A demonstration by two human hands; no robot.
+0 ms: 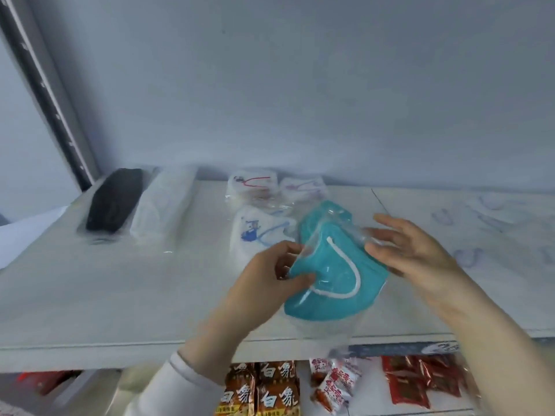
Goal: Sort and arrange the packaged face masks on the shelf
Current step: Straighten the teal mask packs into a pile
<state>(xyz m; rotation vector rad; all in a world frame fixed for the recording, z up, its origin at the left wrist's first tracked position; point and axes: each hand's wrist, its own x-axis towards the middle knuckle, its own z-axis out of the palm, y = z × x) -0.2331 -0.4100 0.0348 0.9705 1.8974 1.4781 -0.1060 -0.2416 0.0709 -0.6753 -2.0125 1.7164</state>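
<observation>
Head view, left hand (270,280): I see its thumb and fingers pinching the left edge of the teal mask packet (333,283).
Head view, right hand (411,250): thumb on the packet's right edge with a finger behind the clear wrapper, the other fingers loosely spread.
Teal mask packet: held between both hands, just above the front of the shelf (120,295).
Shelf, left: I make out a black mask packet (114,202) beside a white mask packet (163,205).
Shelf, middle: printed white masks (258,232) lie behind the hands.
Below: snack packets (264,388).
</observation>
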